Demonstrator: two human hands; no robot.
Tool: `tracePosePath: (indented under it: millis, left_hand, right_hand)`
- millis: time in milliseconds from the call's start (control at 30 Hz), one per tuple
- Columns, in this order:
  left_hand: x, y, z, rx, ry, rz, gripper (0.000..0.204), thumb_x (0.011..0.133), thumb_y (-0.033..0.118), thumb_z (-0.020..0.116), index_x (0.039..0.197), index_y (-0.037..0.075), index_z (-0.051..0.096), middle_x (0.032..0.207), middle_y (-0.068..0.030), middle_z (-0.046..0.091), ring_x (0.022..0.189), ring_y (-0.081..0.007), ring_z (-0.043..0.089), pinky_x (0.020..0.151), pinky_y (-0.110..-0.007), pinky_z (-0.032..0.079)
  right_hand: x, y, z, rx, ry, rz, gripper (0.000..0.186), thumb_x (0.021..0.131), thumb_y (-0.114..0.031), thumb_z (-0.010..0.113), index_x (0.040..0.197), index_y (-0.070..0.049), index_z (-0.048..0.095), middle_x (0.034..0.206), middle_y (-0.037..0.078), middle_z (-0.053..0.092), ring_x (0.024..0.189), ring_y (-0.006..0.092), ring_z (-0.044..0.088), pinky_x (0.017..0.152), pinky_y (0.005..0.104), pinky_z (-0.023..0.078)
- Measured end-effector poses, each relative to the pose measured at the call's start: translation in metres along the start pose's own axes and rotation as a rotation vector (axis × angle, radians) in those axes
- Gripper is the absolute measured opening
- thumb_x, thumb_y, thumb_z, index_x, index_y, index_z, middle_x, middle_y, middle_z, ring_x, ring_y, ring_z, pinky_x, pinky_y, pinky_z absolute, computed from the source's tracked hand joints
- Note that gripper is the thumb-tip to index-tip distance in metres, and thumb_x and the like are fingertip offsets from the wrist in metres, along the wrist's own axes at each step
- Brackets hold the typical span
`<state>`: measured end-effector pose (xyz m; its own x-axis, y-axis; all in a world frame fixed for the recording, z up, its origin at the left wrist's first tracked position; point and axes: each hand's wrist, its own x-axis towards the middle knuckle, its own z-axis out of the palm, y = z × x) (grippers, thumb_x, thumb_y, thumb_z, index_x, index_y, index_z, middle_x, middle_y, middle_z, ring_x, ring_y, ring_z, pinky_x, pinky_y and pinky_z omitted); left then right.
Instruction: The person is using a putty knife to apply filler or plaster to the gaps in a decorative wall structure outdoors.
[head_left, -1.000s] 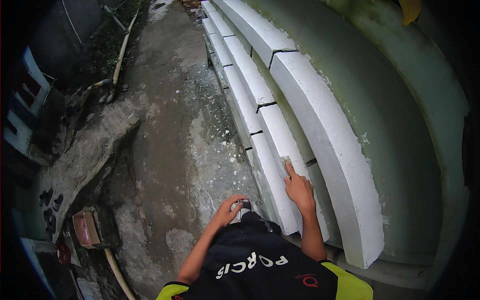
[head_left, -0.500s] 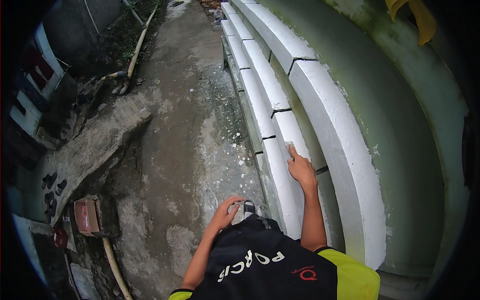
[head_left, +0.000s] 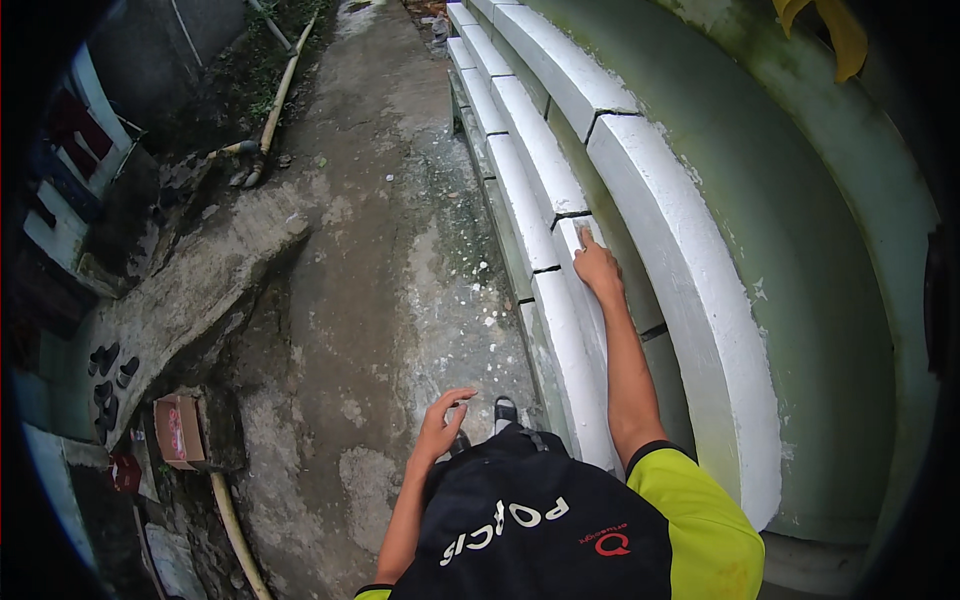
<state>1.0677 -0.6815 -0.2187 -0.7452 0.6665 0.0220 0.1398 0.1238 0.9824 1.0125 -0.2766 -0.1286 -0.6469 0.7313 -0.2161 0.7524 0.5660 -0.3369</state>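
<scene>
My right hand (head_left: 597, 265) reaches forward onto the white-painted middle ledge (head_left: 581, 290) of a stepped, curved wall base. Its fingers press a small greyish piece (head_left: 583, 235) against the top of the ledge, just this side of a dark joint. The piece is mostly covered by the fingers and too small to name. My left hand (head_left: 440, 422) hangs over the concrete path, thumb and fingers loosely bent and apart, with nothing in it.
The upper white ledge (head_left: 690, 260) curves along a green wall (head_left: 820, 300) on the right. A concrete path (head_left: 350, 260) runs ahead, flecked with white. To the left are a cardboard box (head_left: 178, 432), several dark sandals (head_left: 104, 390) and a long pipe (head_left: 280, 100).
My right hand has slid forward along the ledge with the small piece, toward the dark joint. My left hand stays over the path with nearly the same pose.
</scene>
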Motion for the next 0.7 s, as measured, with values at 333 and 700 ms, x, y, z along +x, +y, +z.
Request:
tracePosePath:
  millis: [333, 700]
  left_hand:
    - [0.012, -0.026, 0.019, -0.238, 0.037, -0.070, 0.047, 0.091, 0.005, 0.059, 0.137, 0.005, 0.048, 0.138, -0.0099, 0.055, 0.117, -0.0223, 0.059, 0.096, -0.036, 0.047]
    - [0.125, 0.083, 0.157, 0.350, -0.399, 0.591, 0.061, 0.090, 0.020, 0.062, 0.144, 0.004, 0.041, 0.156, -0.0173, 0.033, 0.143, -0.0342, 0.033, 0.115, -0.046, 0.026]
  right_hand:
    - [-0.212, 0.071, -0.035, 0.053, -0.097, 0.160, 0.057, 0.093, -0.029, 0.057, 0.148, -0.033, 0.041, 0.113, 0.029, 0.065, 0.107, 0.0465, 0.061, 0.096, 0.0494, 0.047]
    - [-0.427, 0.121, -0.056, 0.176, -0.134, 0.535, 0.052, 0.092, -0.032, 0.060, 0.143, -0.030, 0.049, 0.113, 0.021, 0.066, 0.106, 0.0428, 0.062, 0.092, 0.0499, 0.049]
